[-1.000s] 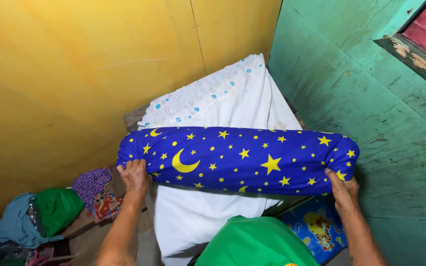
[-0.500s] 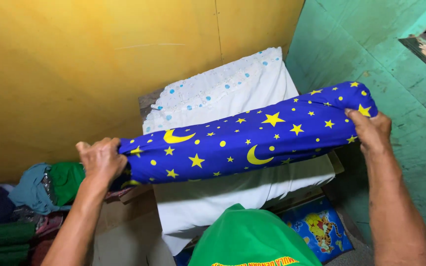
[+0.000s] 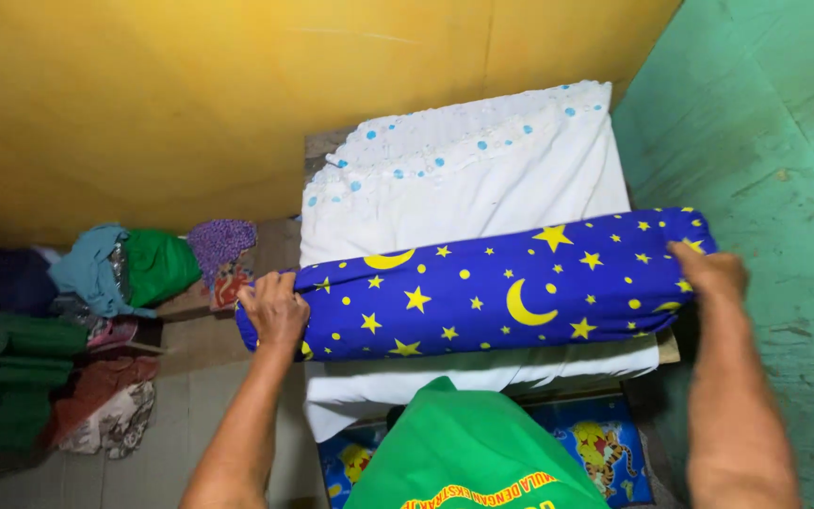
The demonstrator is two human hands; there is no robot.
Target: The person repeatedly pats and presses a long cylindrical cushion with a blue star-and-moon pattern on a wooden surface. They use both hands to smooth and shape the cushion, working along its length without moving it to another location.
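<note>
A long blue bolster (image 3: 482, 287) printed with yellow stars and moons lies across a white pillow (image 3: 463, 179), slightly tilted with its right end higher. My left hand (image 3: 275, 309) grips the bolster's left end. My right hand (image 3: 713, 273) holds its right end near the green wall. The white pillow has small blue dots along its far edge and rests on a low wooden stand.
A yellow wall (image 3: 190, 94) stands behind, a green wall (image 3: 784, 188) at the right. Piled clothes (image 3: 96, 283) lie on the floor at the left. A blue cartoon-print mat (image 3: 605, 443) sits below the stand. My green shirt (image 3: 463, 452) fills the lower middle.
The bolster came down from a raised, steeper tilt and now rests on the white pillow. Both hands lowered with it, and the view shifted left.
</note>
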